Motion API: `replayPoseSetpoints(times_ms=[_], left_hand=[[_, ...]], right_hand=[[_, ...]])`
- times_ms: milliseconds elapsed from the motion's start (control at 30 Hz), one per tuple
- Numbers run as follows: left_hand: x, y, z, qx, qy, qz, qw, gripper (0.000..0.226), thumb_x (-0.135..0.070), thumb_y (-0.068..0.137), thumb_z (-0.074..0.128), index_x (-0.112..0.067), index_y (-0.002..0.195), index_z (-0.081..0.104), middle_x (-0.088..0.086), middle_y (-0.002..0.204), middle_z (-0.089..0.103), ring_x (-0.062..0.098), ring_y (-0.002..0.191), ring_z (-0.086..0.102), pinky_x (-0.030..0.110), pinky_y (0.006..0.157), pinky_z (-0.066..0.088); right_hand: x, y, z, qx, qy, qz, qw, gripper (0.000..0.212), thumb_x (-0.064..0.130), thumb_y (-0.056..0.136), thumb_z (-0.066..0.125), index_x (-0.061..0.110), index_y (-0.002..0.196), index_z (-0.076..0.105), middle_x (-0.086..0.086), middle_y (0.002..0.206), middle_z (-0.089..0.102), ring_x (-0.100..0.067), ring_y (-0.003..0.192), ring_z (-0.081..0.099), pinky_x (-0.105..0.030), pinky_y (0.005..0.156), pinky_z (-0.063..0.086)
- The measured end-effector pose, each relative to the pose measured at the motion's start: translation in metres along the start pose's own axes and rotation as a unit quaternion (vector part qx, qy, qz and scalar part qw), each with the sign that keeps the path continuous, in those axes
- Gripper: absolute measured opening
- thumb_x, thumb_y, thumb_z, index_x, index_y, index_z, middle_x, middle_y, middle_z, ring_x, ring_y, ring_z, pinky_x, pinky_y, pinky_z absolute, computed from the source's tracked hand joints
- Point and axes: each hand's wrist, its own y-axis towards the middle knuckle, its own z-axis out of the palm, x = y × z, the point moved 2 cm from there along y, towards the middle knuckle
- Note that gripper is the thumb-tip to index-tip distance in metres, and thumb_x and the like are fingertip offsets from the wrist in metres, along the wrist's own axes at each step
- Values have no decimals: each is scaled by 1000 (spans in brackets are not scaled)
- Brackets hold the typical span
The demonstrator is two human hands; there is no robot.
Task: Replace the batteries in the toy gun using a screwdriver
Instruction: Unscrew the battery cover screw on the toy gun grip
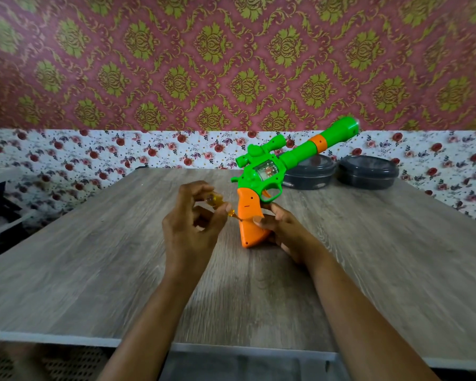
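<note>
As right hand (282,231) grips it, gun (252,213) stands — tilted.

1. A grey wood-grain table (88,270) spans the near and middle ground.
2. On its far right sits a dark round container (311,176) (lid on), with a second dark container (367,171) just right of it.
3. Beyond is damask wallpaper (176,64) above a floral band (94,152).
</note>
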Motion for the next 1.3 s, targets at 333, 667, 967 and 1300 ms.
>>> replayPoseSetpoints(times_ms=[333,667,967,1300], left_hand=[[3,-1,0,35,-37,22,998,38,-18,86,43,-16,122,56,-6,95,69,4,74,70,20,68,57],[-2,-1,-2,-3,-34,3,999,32,-26,73,75,-32,85,46,-10,87,66,7,67,66,13,58,49],[-2,0,0,45,-24,16,999,20,-26,84,55,-39,99,55,-2,87,66,12,73,67,32,65,58],[-1,0,-1,23,-25,-30,999,22,-10,81,70,-19,98,59,-11,86,66,6,66,67,17,61,54]], right_hand=[[0,-1,-1,-4,-15,11,1000,40,14,91,55,25,128,42,-6,128,57,-25,117,55,-51,104,41],[1,-2,0,1,-5,0,1000,36,12,91,54,25,124,45,3,113,63,-18,106,61,-43,97,47],[2,-3,0,2,8,0,1000,33,8,91,52,25,119,48,1,111,63,-20,103,61,-41,91,51],[-2,1,-1,3,0,-1,1000,54,25,72,63,24,124,48,0,117,64,-20,109,60,-44,97,47]])
